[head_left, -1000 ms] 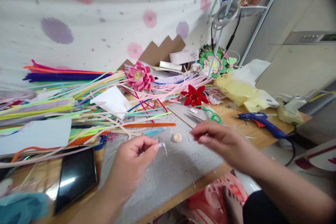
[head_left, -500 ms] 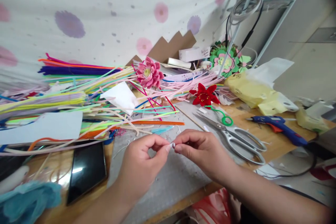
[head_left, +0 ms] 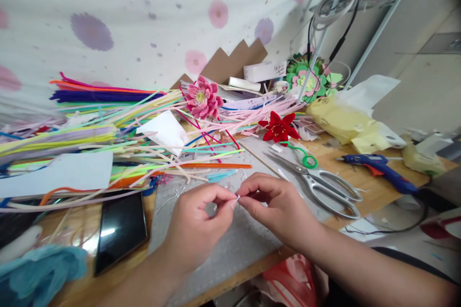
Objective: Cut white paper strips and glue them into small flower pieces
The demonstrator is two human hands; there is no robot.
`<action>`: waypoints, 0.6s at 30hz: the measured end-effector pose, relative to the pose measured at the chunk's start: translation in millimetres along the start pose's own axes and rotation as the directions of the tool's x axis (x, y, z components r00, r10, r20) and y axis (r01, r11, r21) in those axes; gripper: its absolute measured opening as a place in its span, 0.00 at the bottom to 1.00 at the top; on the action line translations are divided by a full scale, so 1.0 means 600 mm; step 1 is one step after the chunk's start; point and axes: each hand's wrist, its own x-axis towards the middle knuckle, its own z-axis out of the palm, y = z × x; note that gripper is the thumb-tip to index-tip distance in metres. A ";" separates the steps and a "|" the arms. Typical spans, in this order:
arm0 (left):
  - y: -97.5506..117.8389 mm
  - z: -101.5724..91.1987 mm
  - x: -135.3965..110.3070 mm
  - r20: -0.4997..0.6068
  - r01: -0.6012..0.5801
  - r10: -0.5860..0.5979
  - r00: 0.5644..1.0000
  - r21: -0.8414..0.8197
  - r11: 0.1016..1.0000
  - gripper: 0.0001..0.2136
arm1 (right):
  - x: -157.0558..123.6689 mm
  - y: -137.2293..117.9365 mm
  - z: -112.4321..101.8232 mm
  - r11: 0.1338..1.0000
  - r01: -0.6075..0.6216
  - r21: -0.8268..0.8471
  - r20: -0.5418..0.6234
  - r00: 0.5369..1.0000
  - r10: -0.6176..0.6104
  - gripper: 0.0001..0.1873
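Observation:
My left hand and my right hand meet over a grey mat near the table's front edge. Both pinch a tiny white piece between thumb and forefinger, fingertips almost touching. The piece is too small to name. Silver scissors lie just right of my right hand. A red pipe-cleaner flower with a green stem lies behind the scissors.
A big heap of coloured pipe cleaners fills the left and back. A pink flower, white paper, a black phone, a blue glue gun, yellow bags and a metal stand surround the mat.
My right hand came left from the scissors' side to meet the left hand and now pinches the white piece with it. The view shifted slightly.

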 end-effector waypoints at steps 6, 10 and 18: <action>0.003 -0.003 0.001 -0.008 -0.086 0.086 0.996 0.008 0.996 0.07 | 0.000 -0.002 0.000 1.000 -0.024 0.018 0.000 1.000 0.024 0.04; 0.003 -0.002 0.003 0.006 -0.129 0.129 0.992 -0.002 0.992 0.07 | 0.000 -0.001 0.000 0.998 -0.045 0.051 -0.004 0.999 0.046 0.04; 0.005 -0.002 0.003 0.026 -0.109 0.109 0.994 -0.025 0.994 0.07 | -0.002 -0.004 -0.006 0.997 -0.033 0.068 -0.005 0.999 0.033 0.03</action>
